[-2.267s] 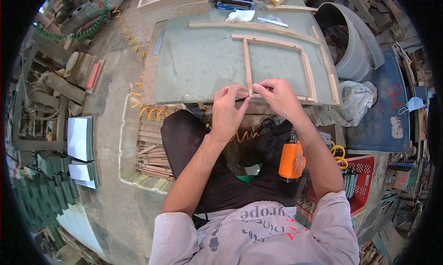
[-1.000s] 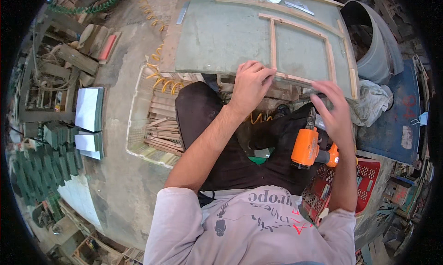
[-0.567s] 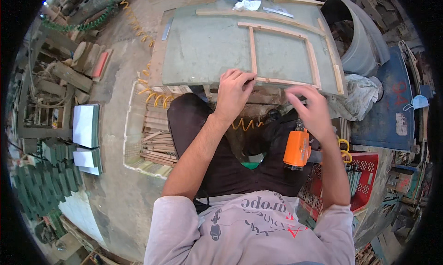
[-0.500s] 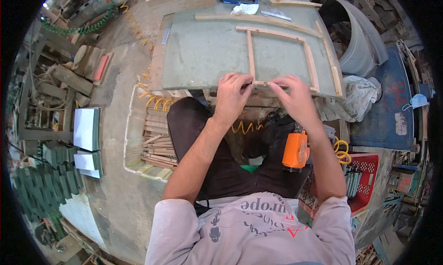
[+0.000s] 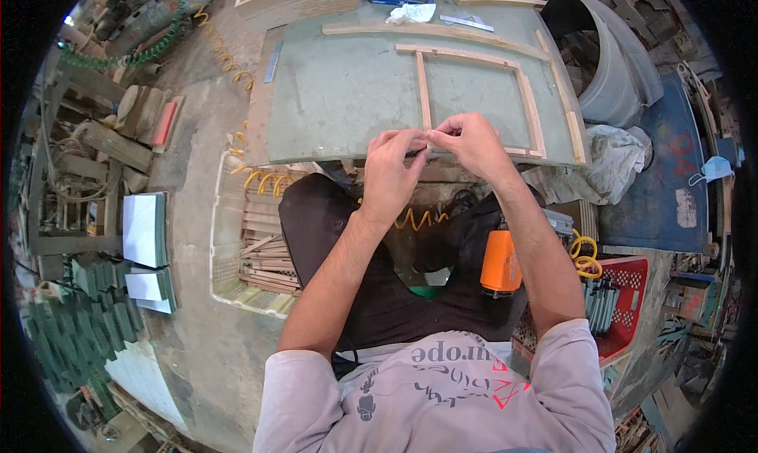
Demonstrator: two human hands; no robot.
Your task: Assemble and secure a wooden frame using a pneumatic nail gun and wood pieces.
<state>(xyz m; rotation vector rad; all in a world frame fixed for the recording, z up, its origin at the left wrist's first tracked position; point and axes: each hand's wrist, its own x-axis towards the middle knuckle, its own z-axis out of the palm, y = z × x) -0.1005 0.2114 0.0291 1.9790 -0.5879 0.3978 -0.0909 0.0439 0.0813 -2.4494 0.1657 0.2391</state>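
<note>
Pinching frame (image 5: 474, 98) corner — slats (image 5: 424, 90) lengthwise away

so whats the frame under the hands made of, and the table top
The frame looks like bare, unpainted wood: pale tan slats, matte. The table top seems a grey-green board or stone-like slab, dull and dusty; which one is unclear.

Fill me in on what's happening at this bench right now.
A person sits at a low grey-green work board with both hands at the near corner of a thin wooden frame. The left hand and right hand meet fingertip to fingertip where an upright strip joins the bottom rail; whether they pinch something small cannot be told. An orange power tool rests by the person's right leg, untouched. A crate of wooden strips sits to the left.
</note>
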